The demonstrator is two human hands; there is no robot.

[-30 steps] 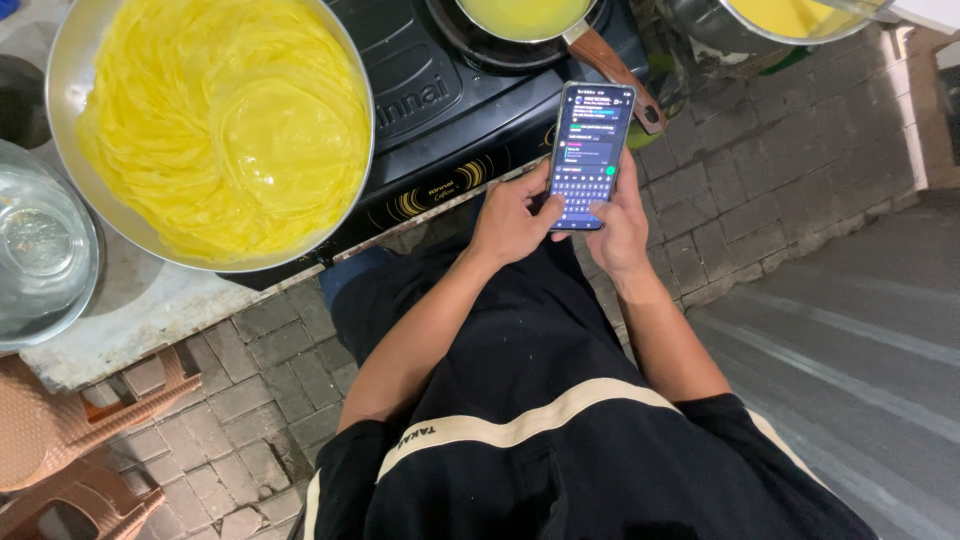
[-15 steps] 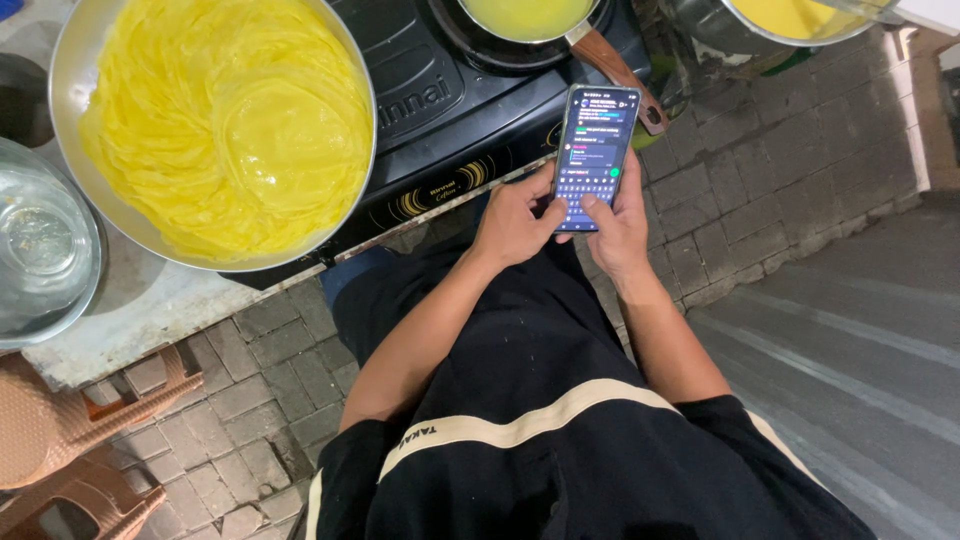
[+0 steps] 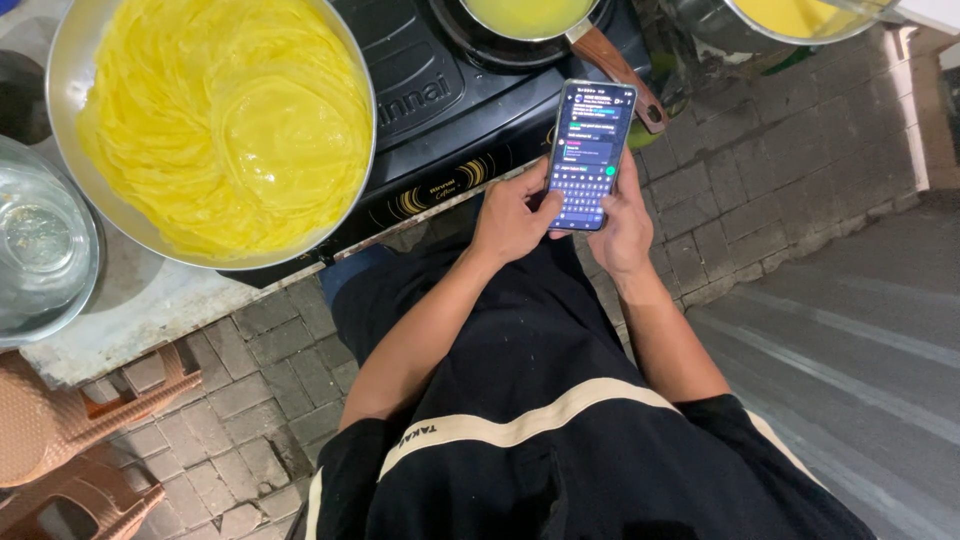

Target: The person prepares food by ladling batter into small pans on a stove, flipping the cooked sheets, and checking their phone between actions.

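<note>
Phone [image 3: 590,150] is held in both hands out in front of the torso, over the brick paving just off the stove's front edge, not resting on any surface. Long axis runs away from the body, top end tipped slightly right toward the brown pan handle [image 3: 620,70]. Left hand [image 3: 515,215] cups the lower left edge, thumb reaching across onto the on-screen keyboard; right hand [image 3: 622,225] wraps the lower right edge and back, fingers behind the case. So both grips are clenched on the phone's lower half, upper half free. Neither hand is nearer (thing sits between them, touching both), but the left thumb is the one on the glass. Nearby, apart from the hands: black stove [image 3: 440,110], large steel pan of yellow batter [image 3: 215,120] to the left, small frying pan [image 3: 525,20] with yellow liquid just beyond the phone's top, glass lid [image 3: 40,250] far left, brown plastic chair [image 3: 70,440] bottom left.
</note>
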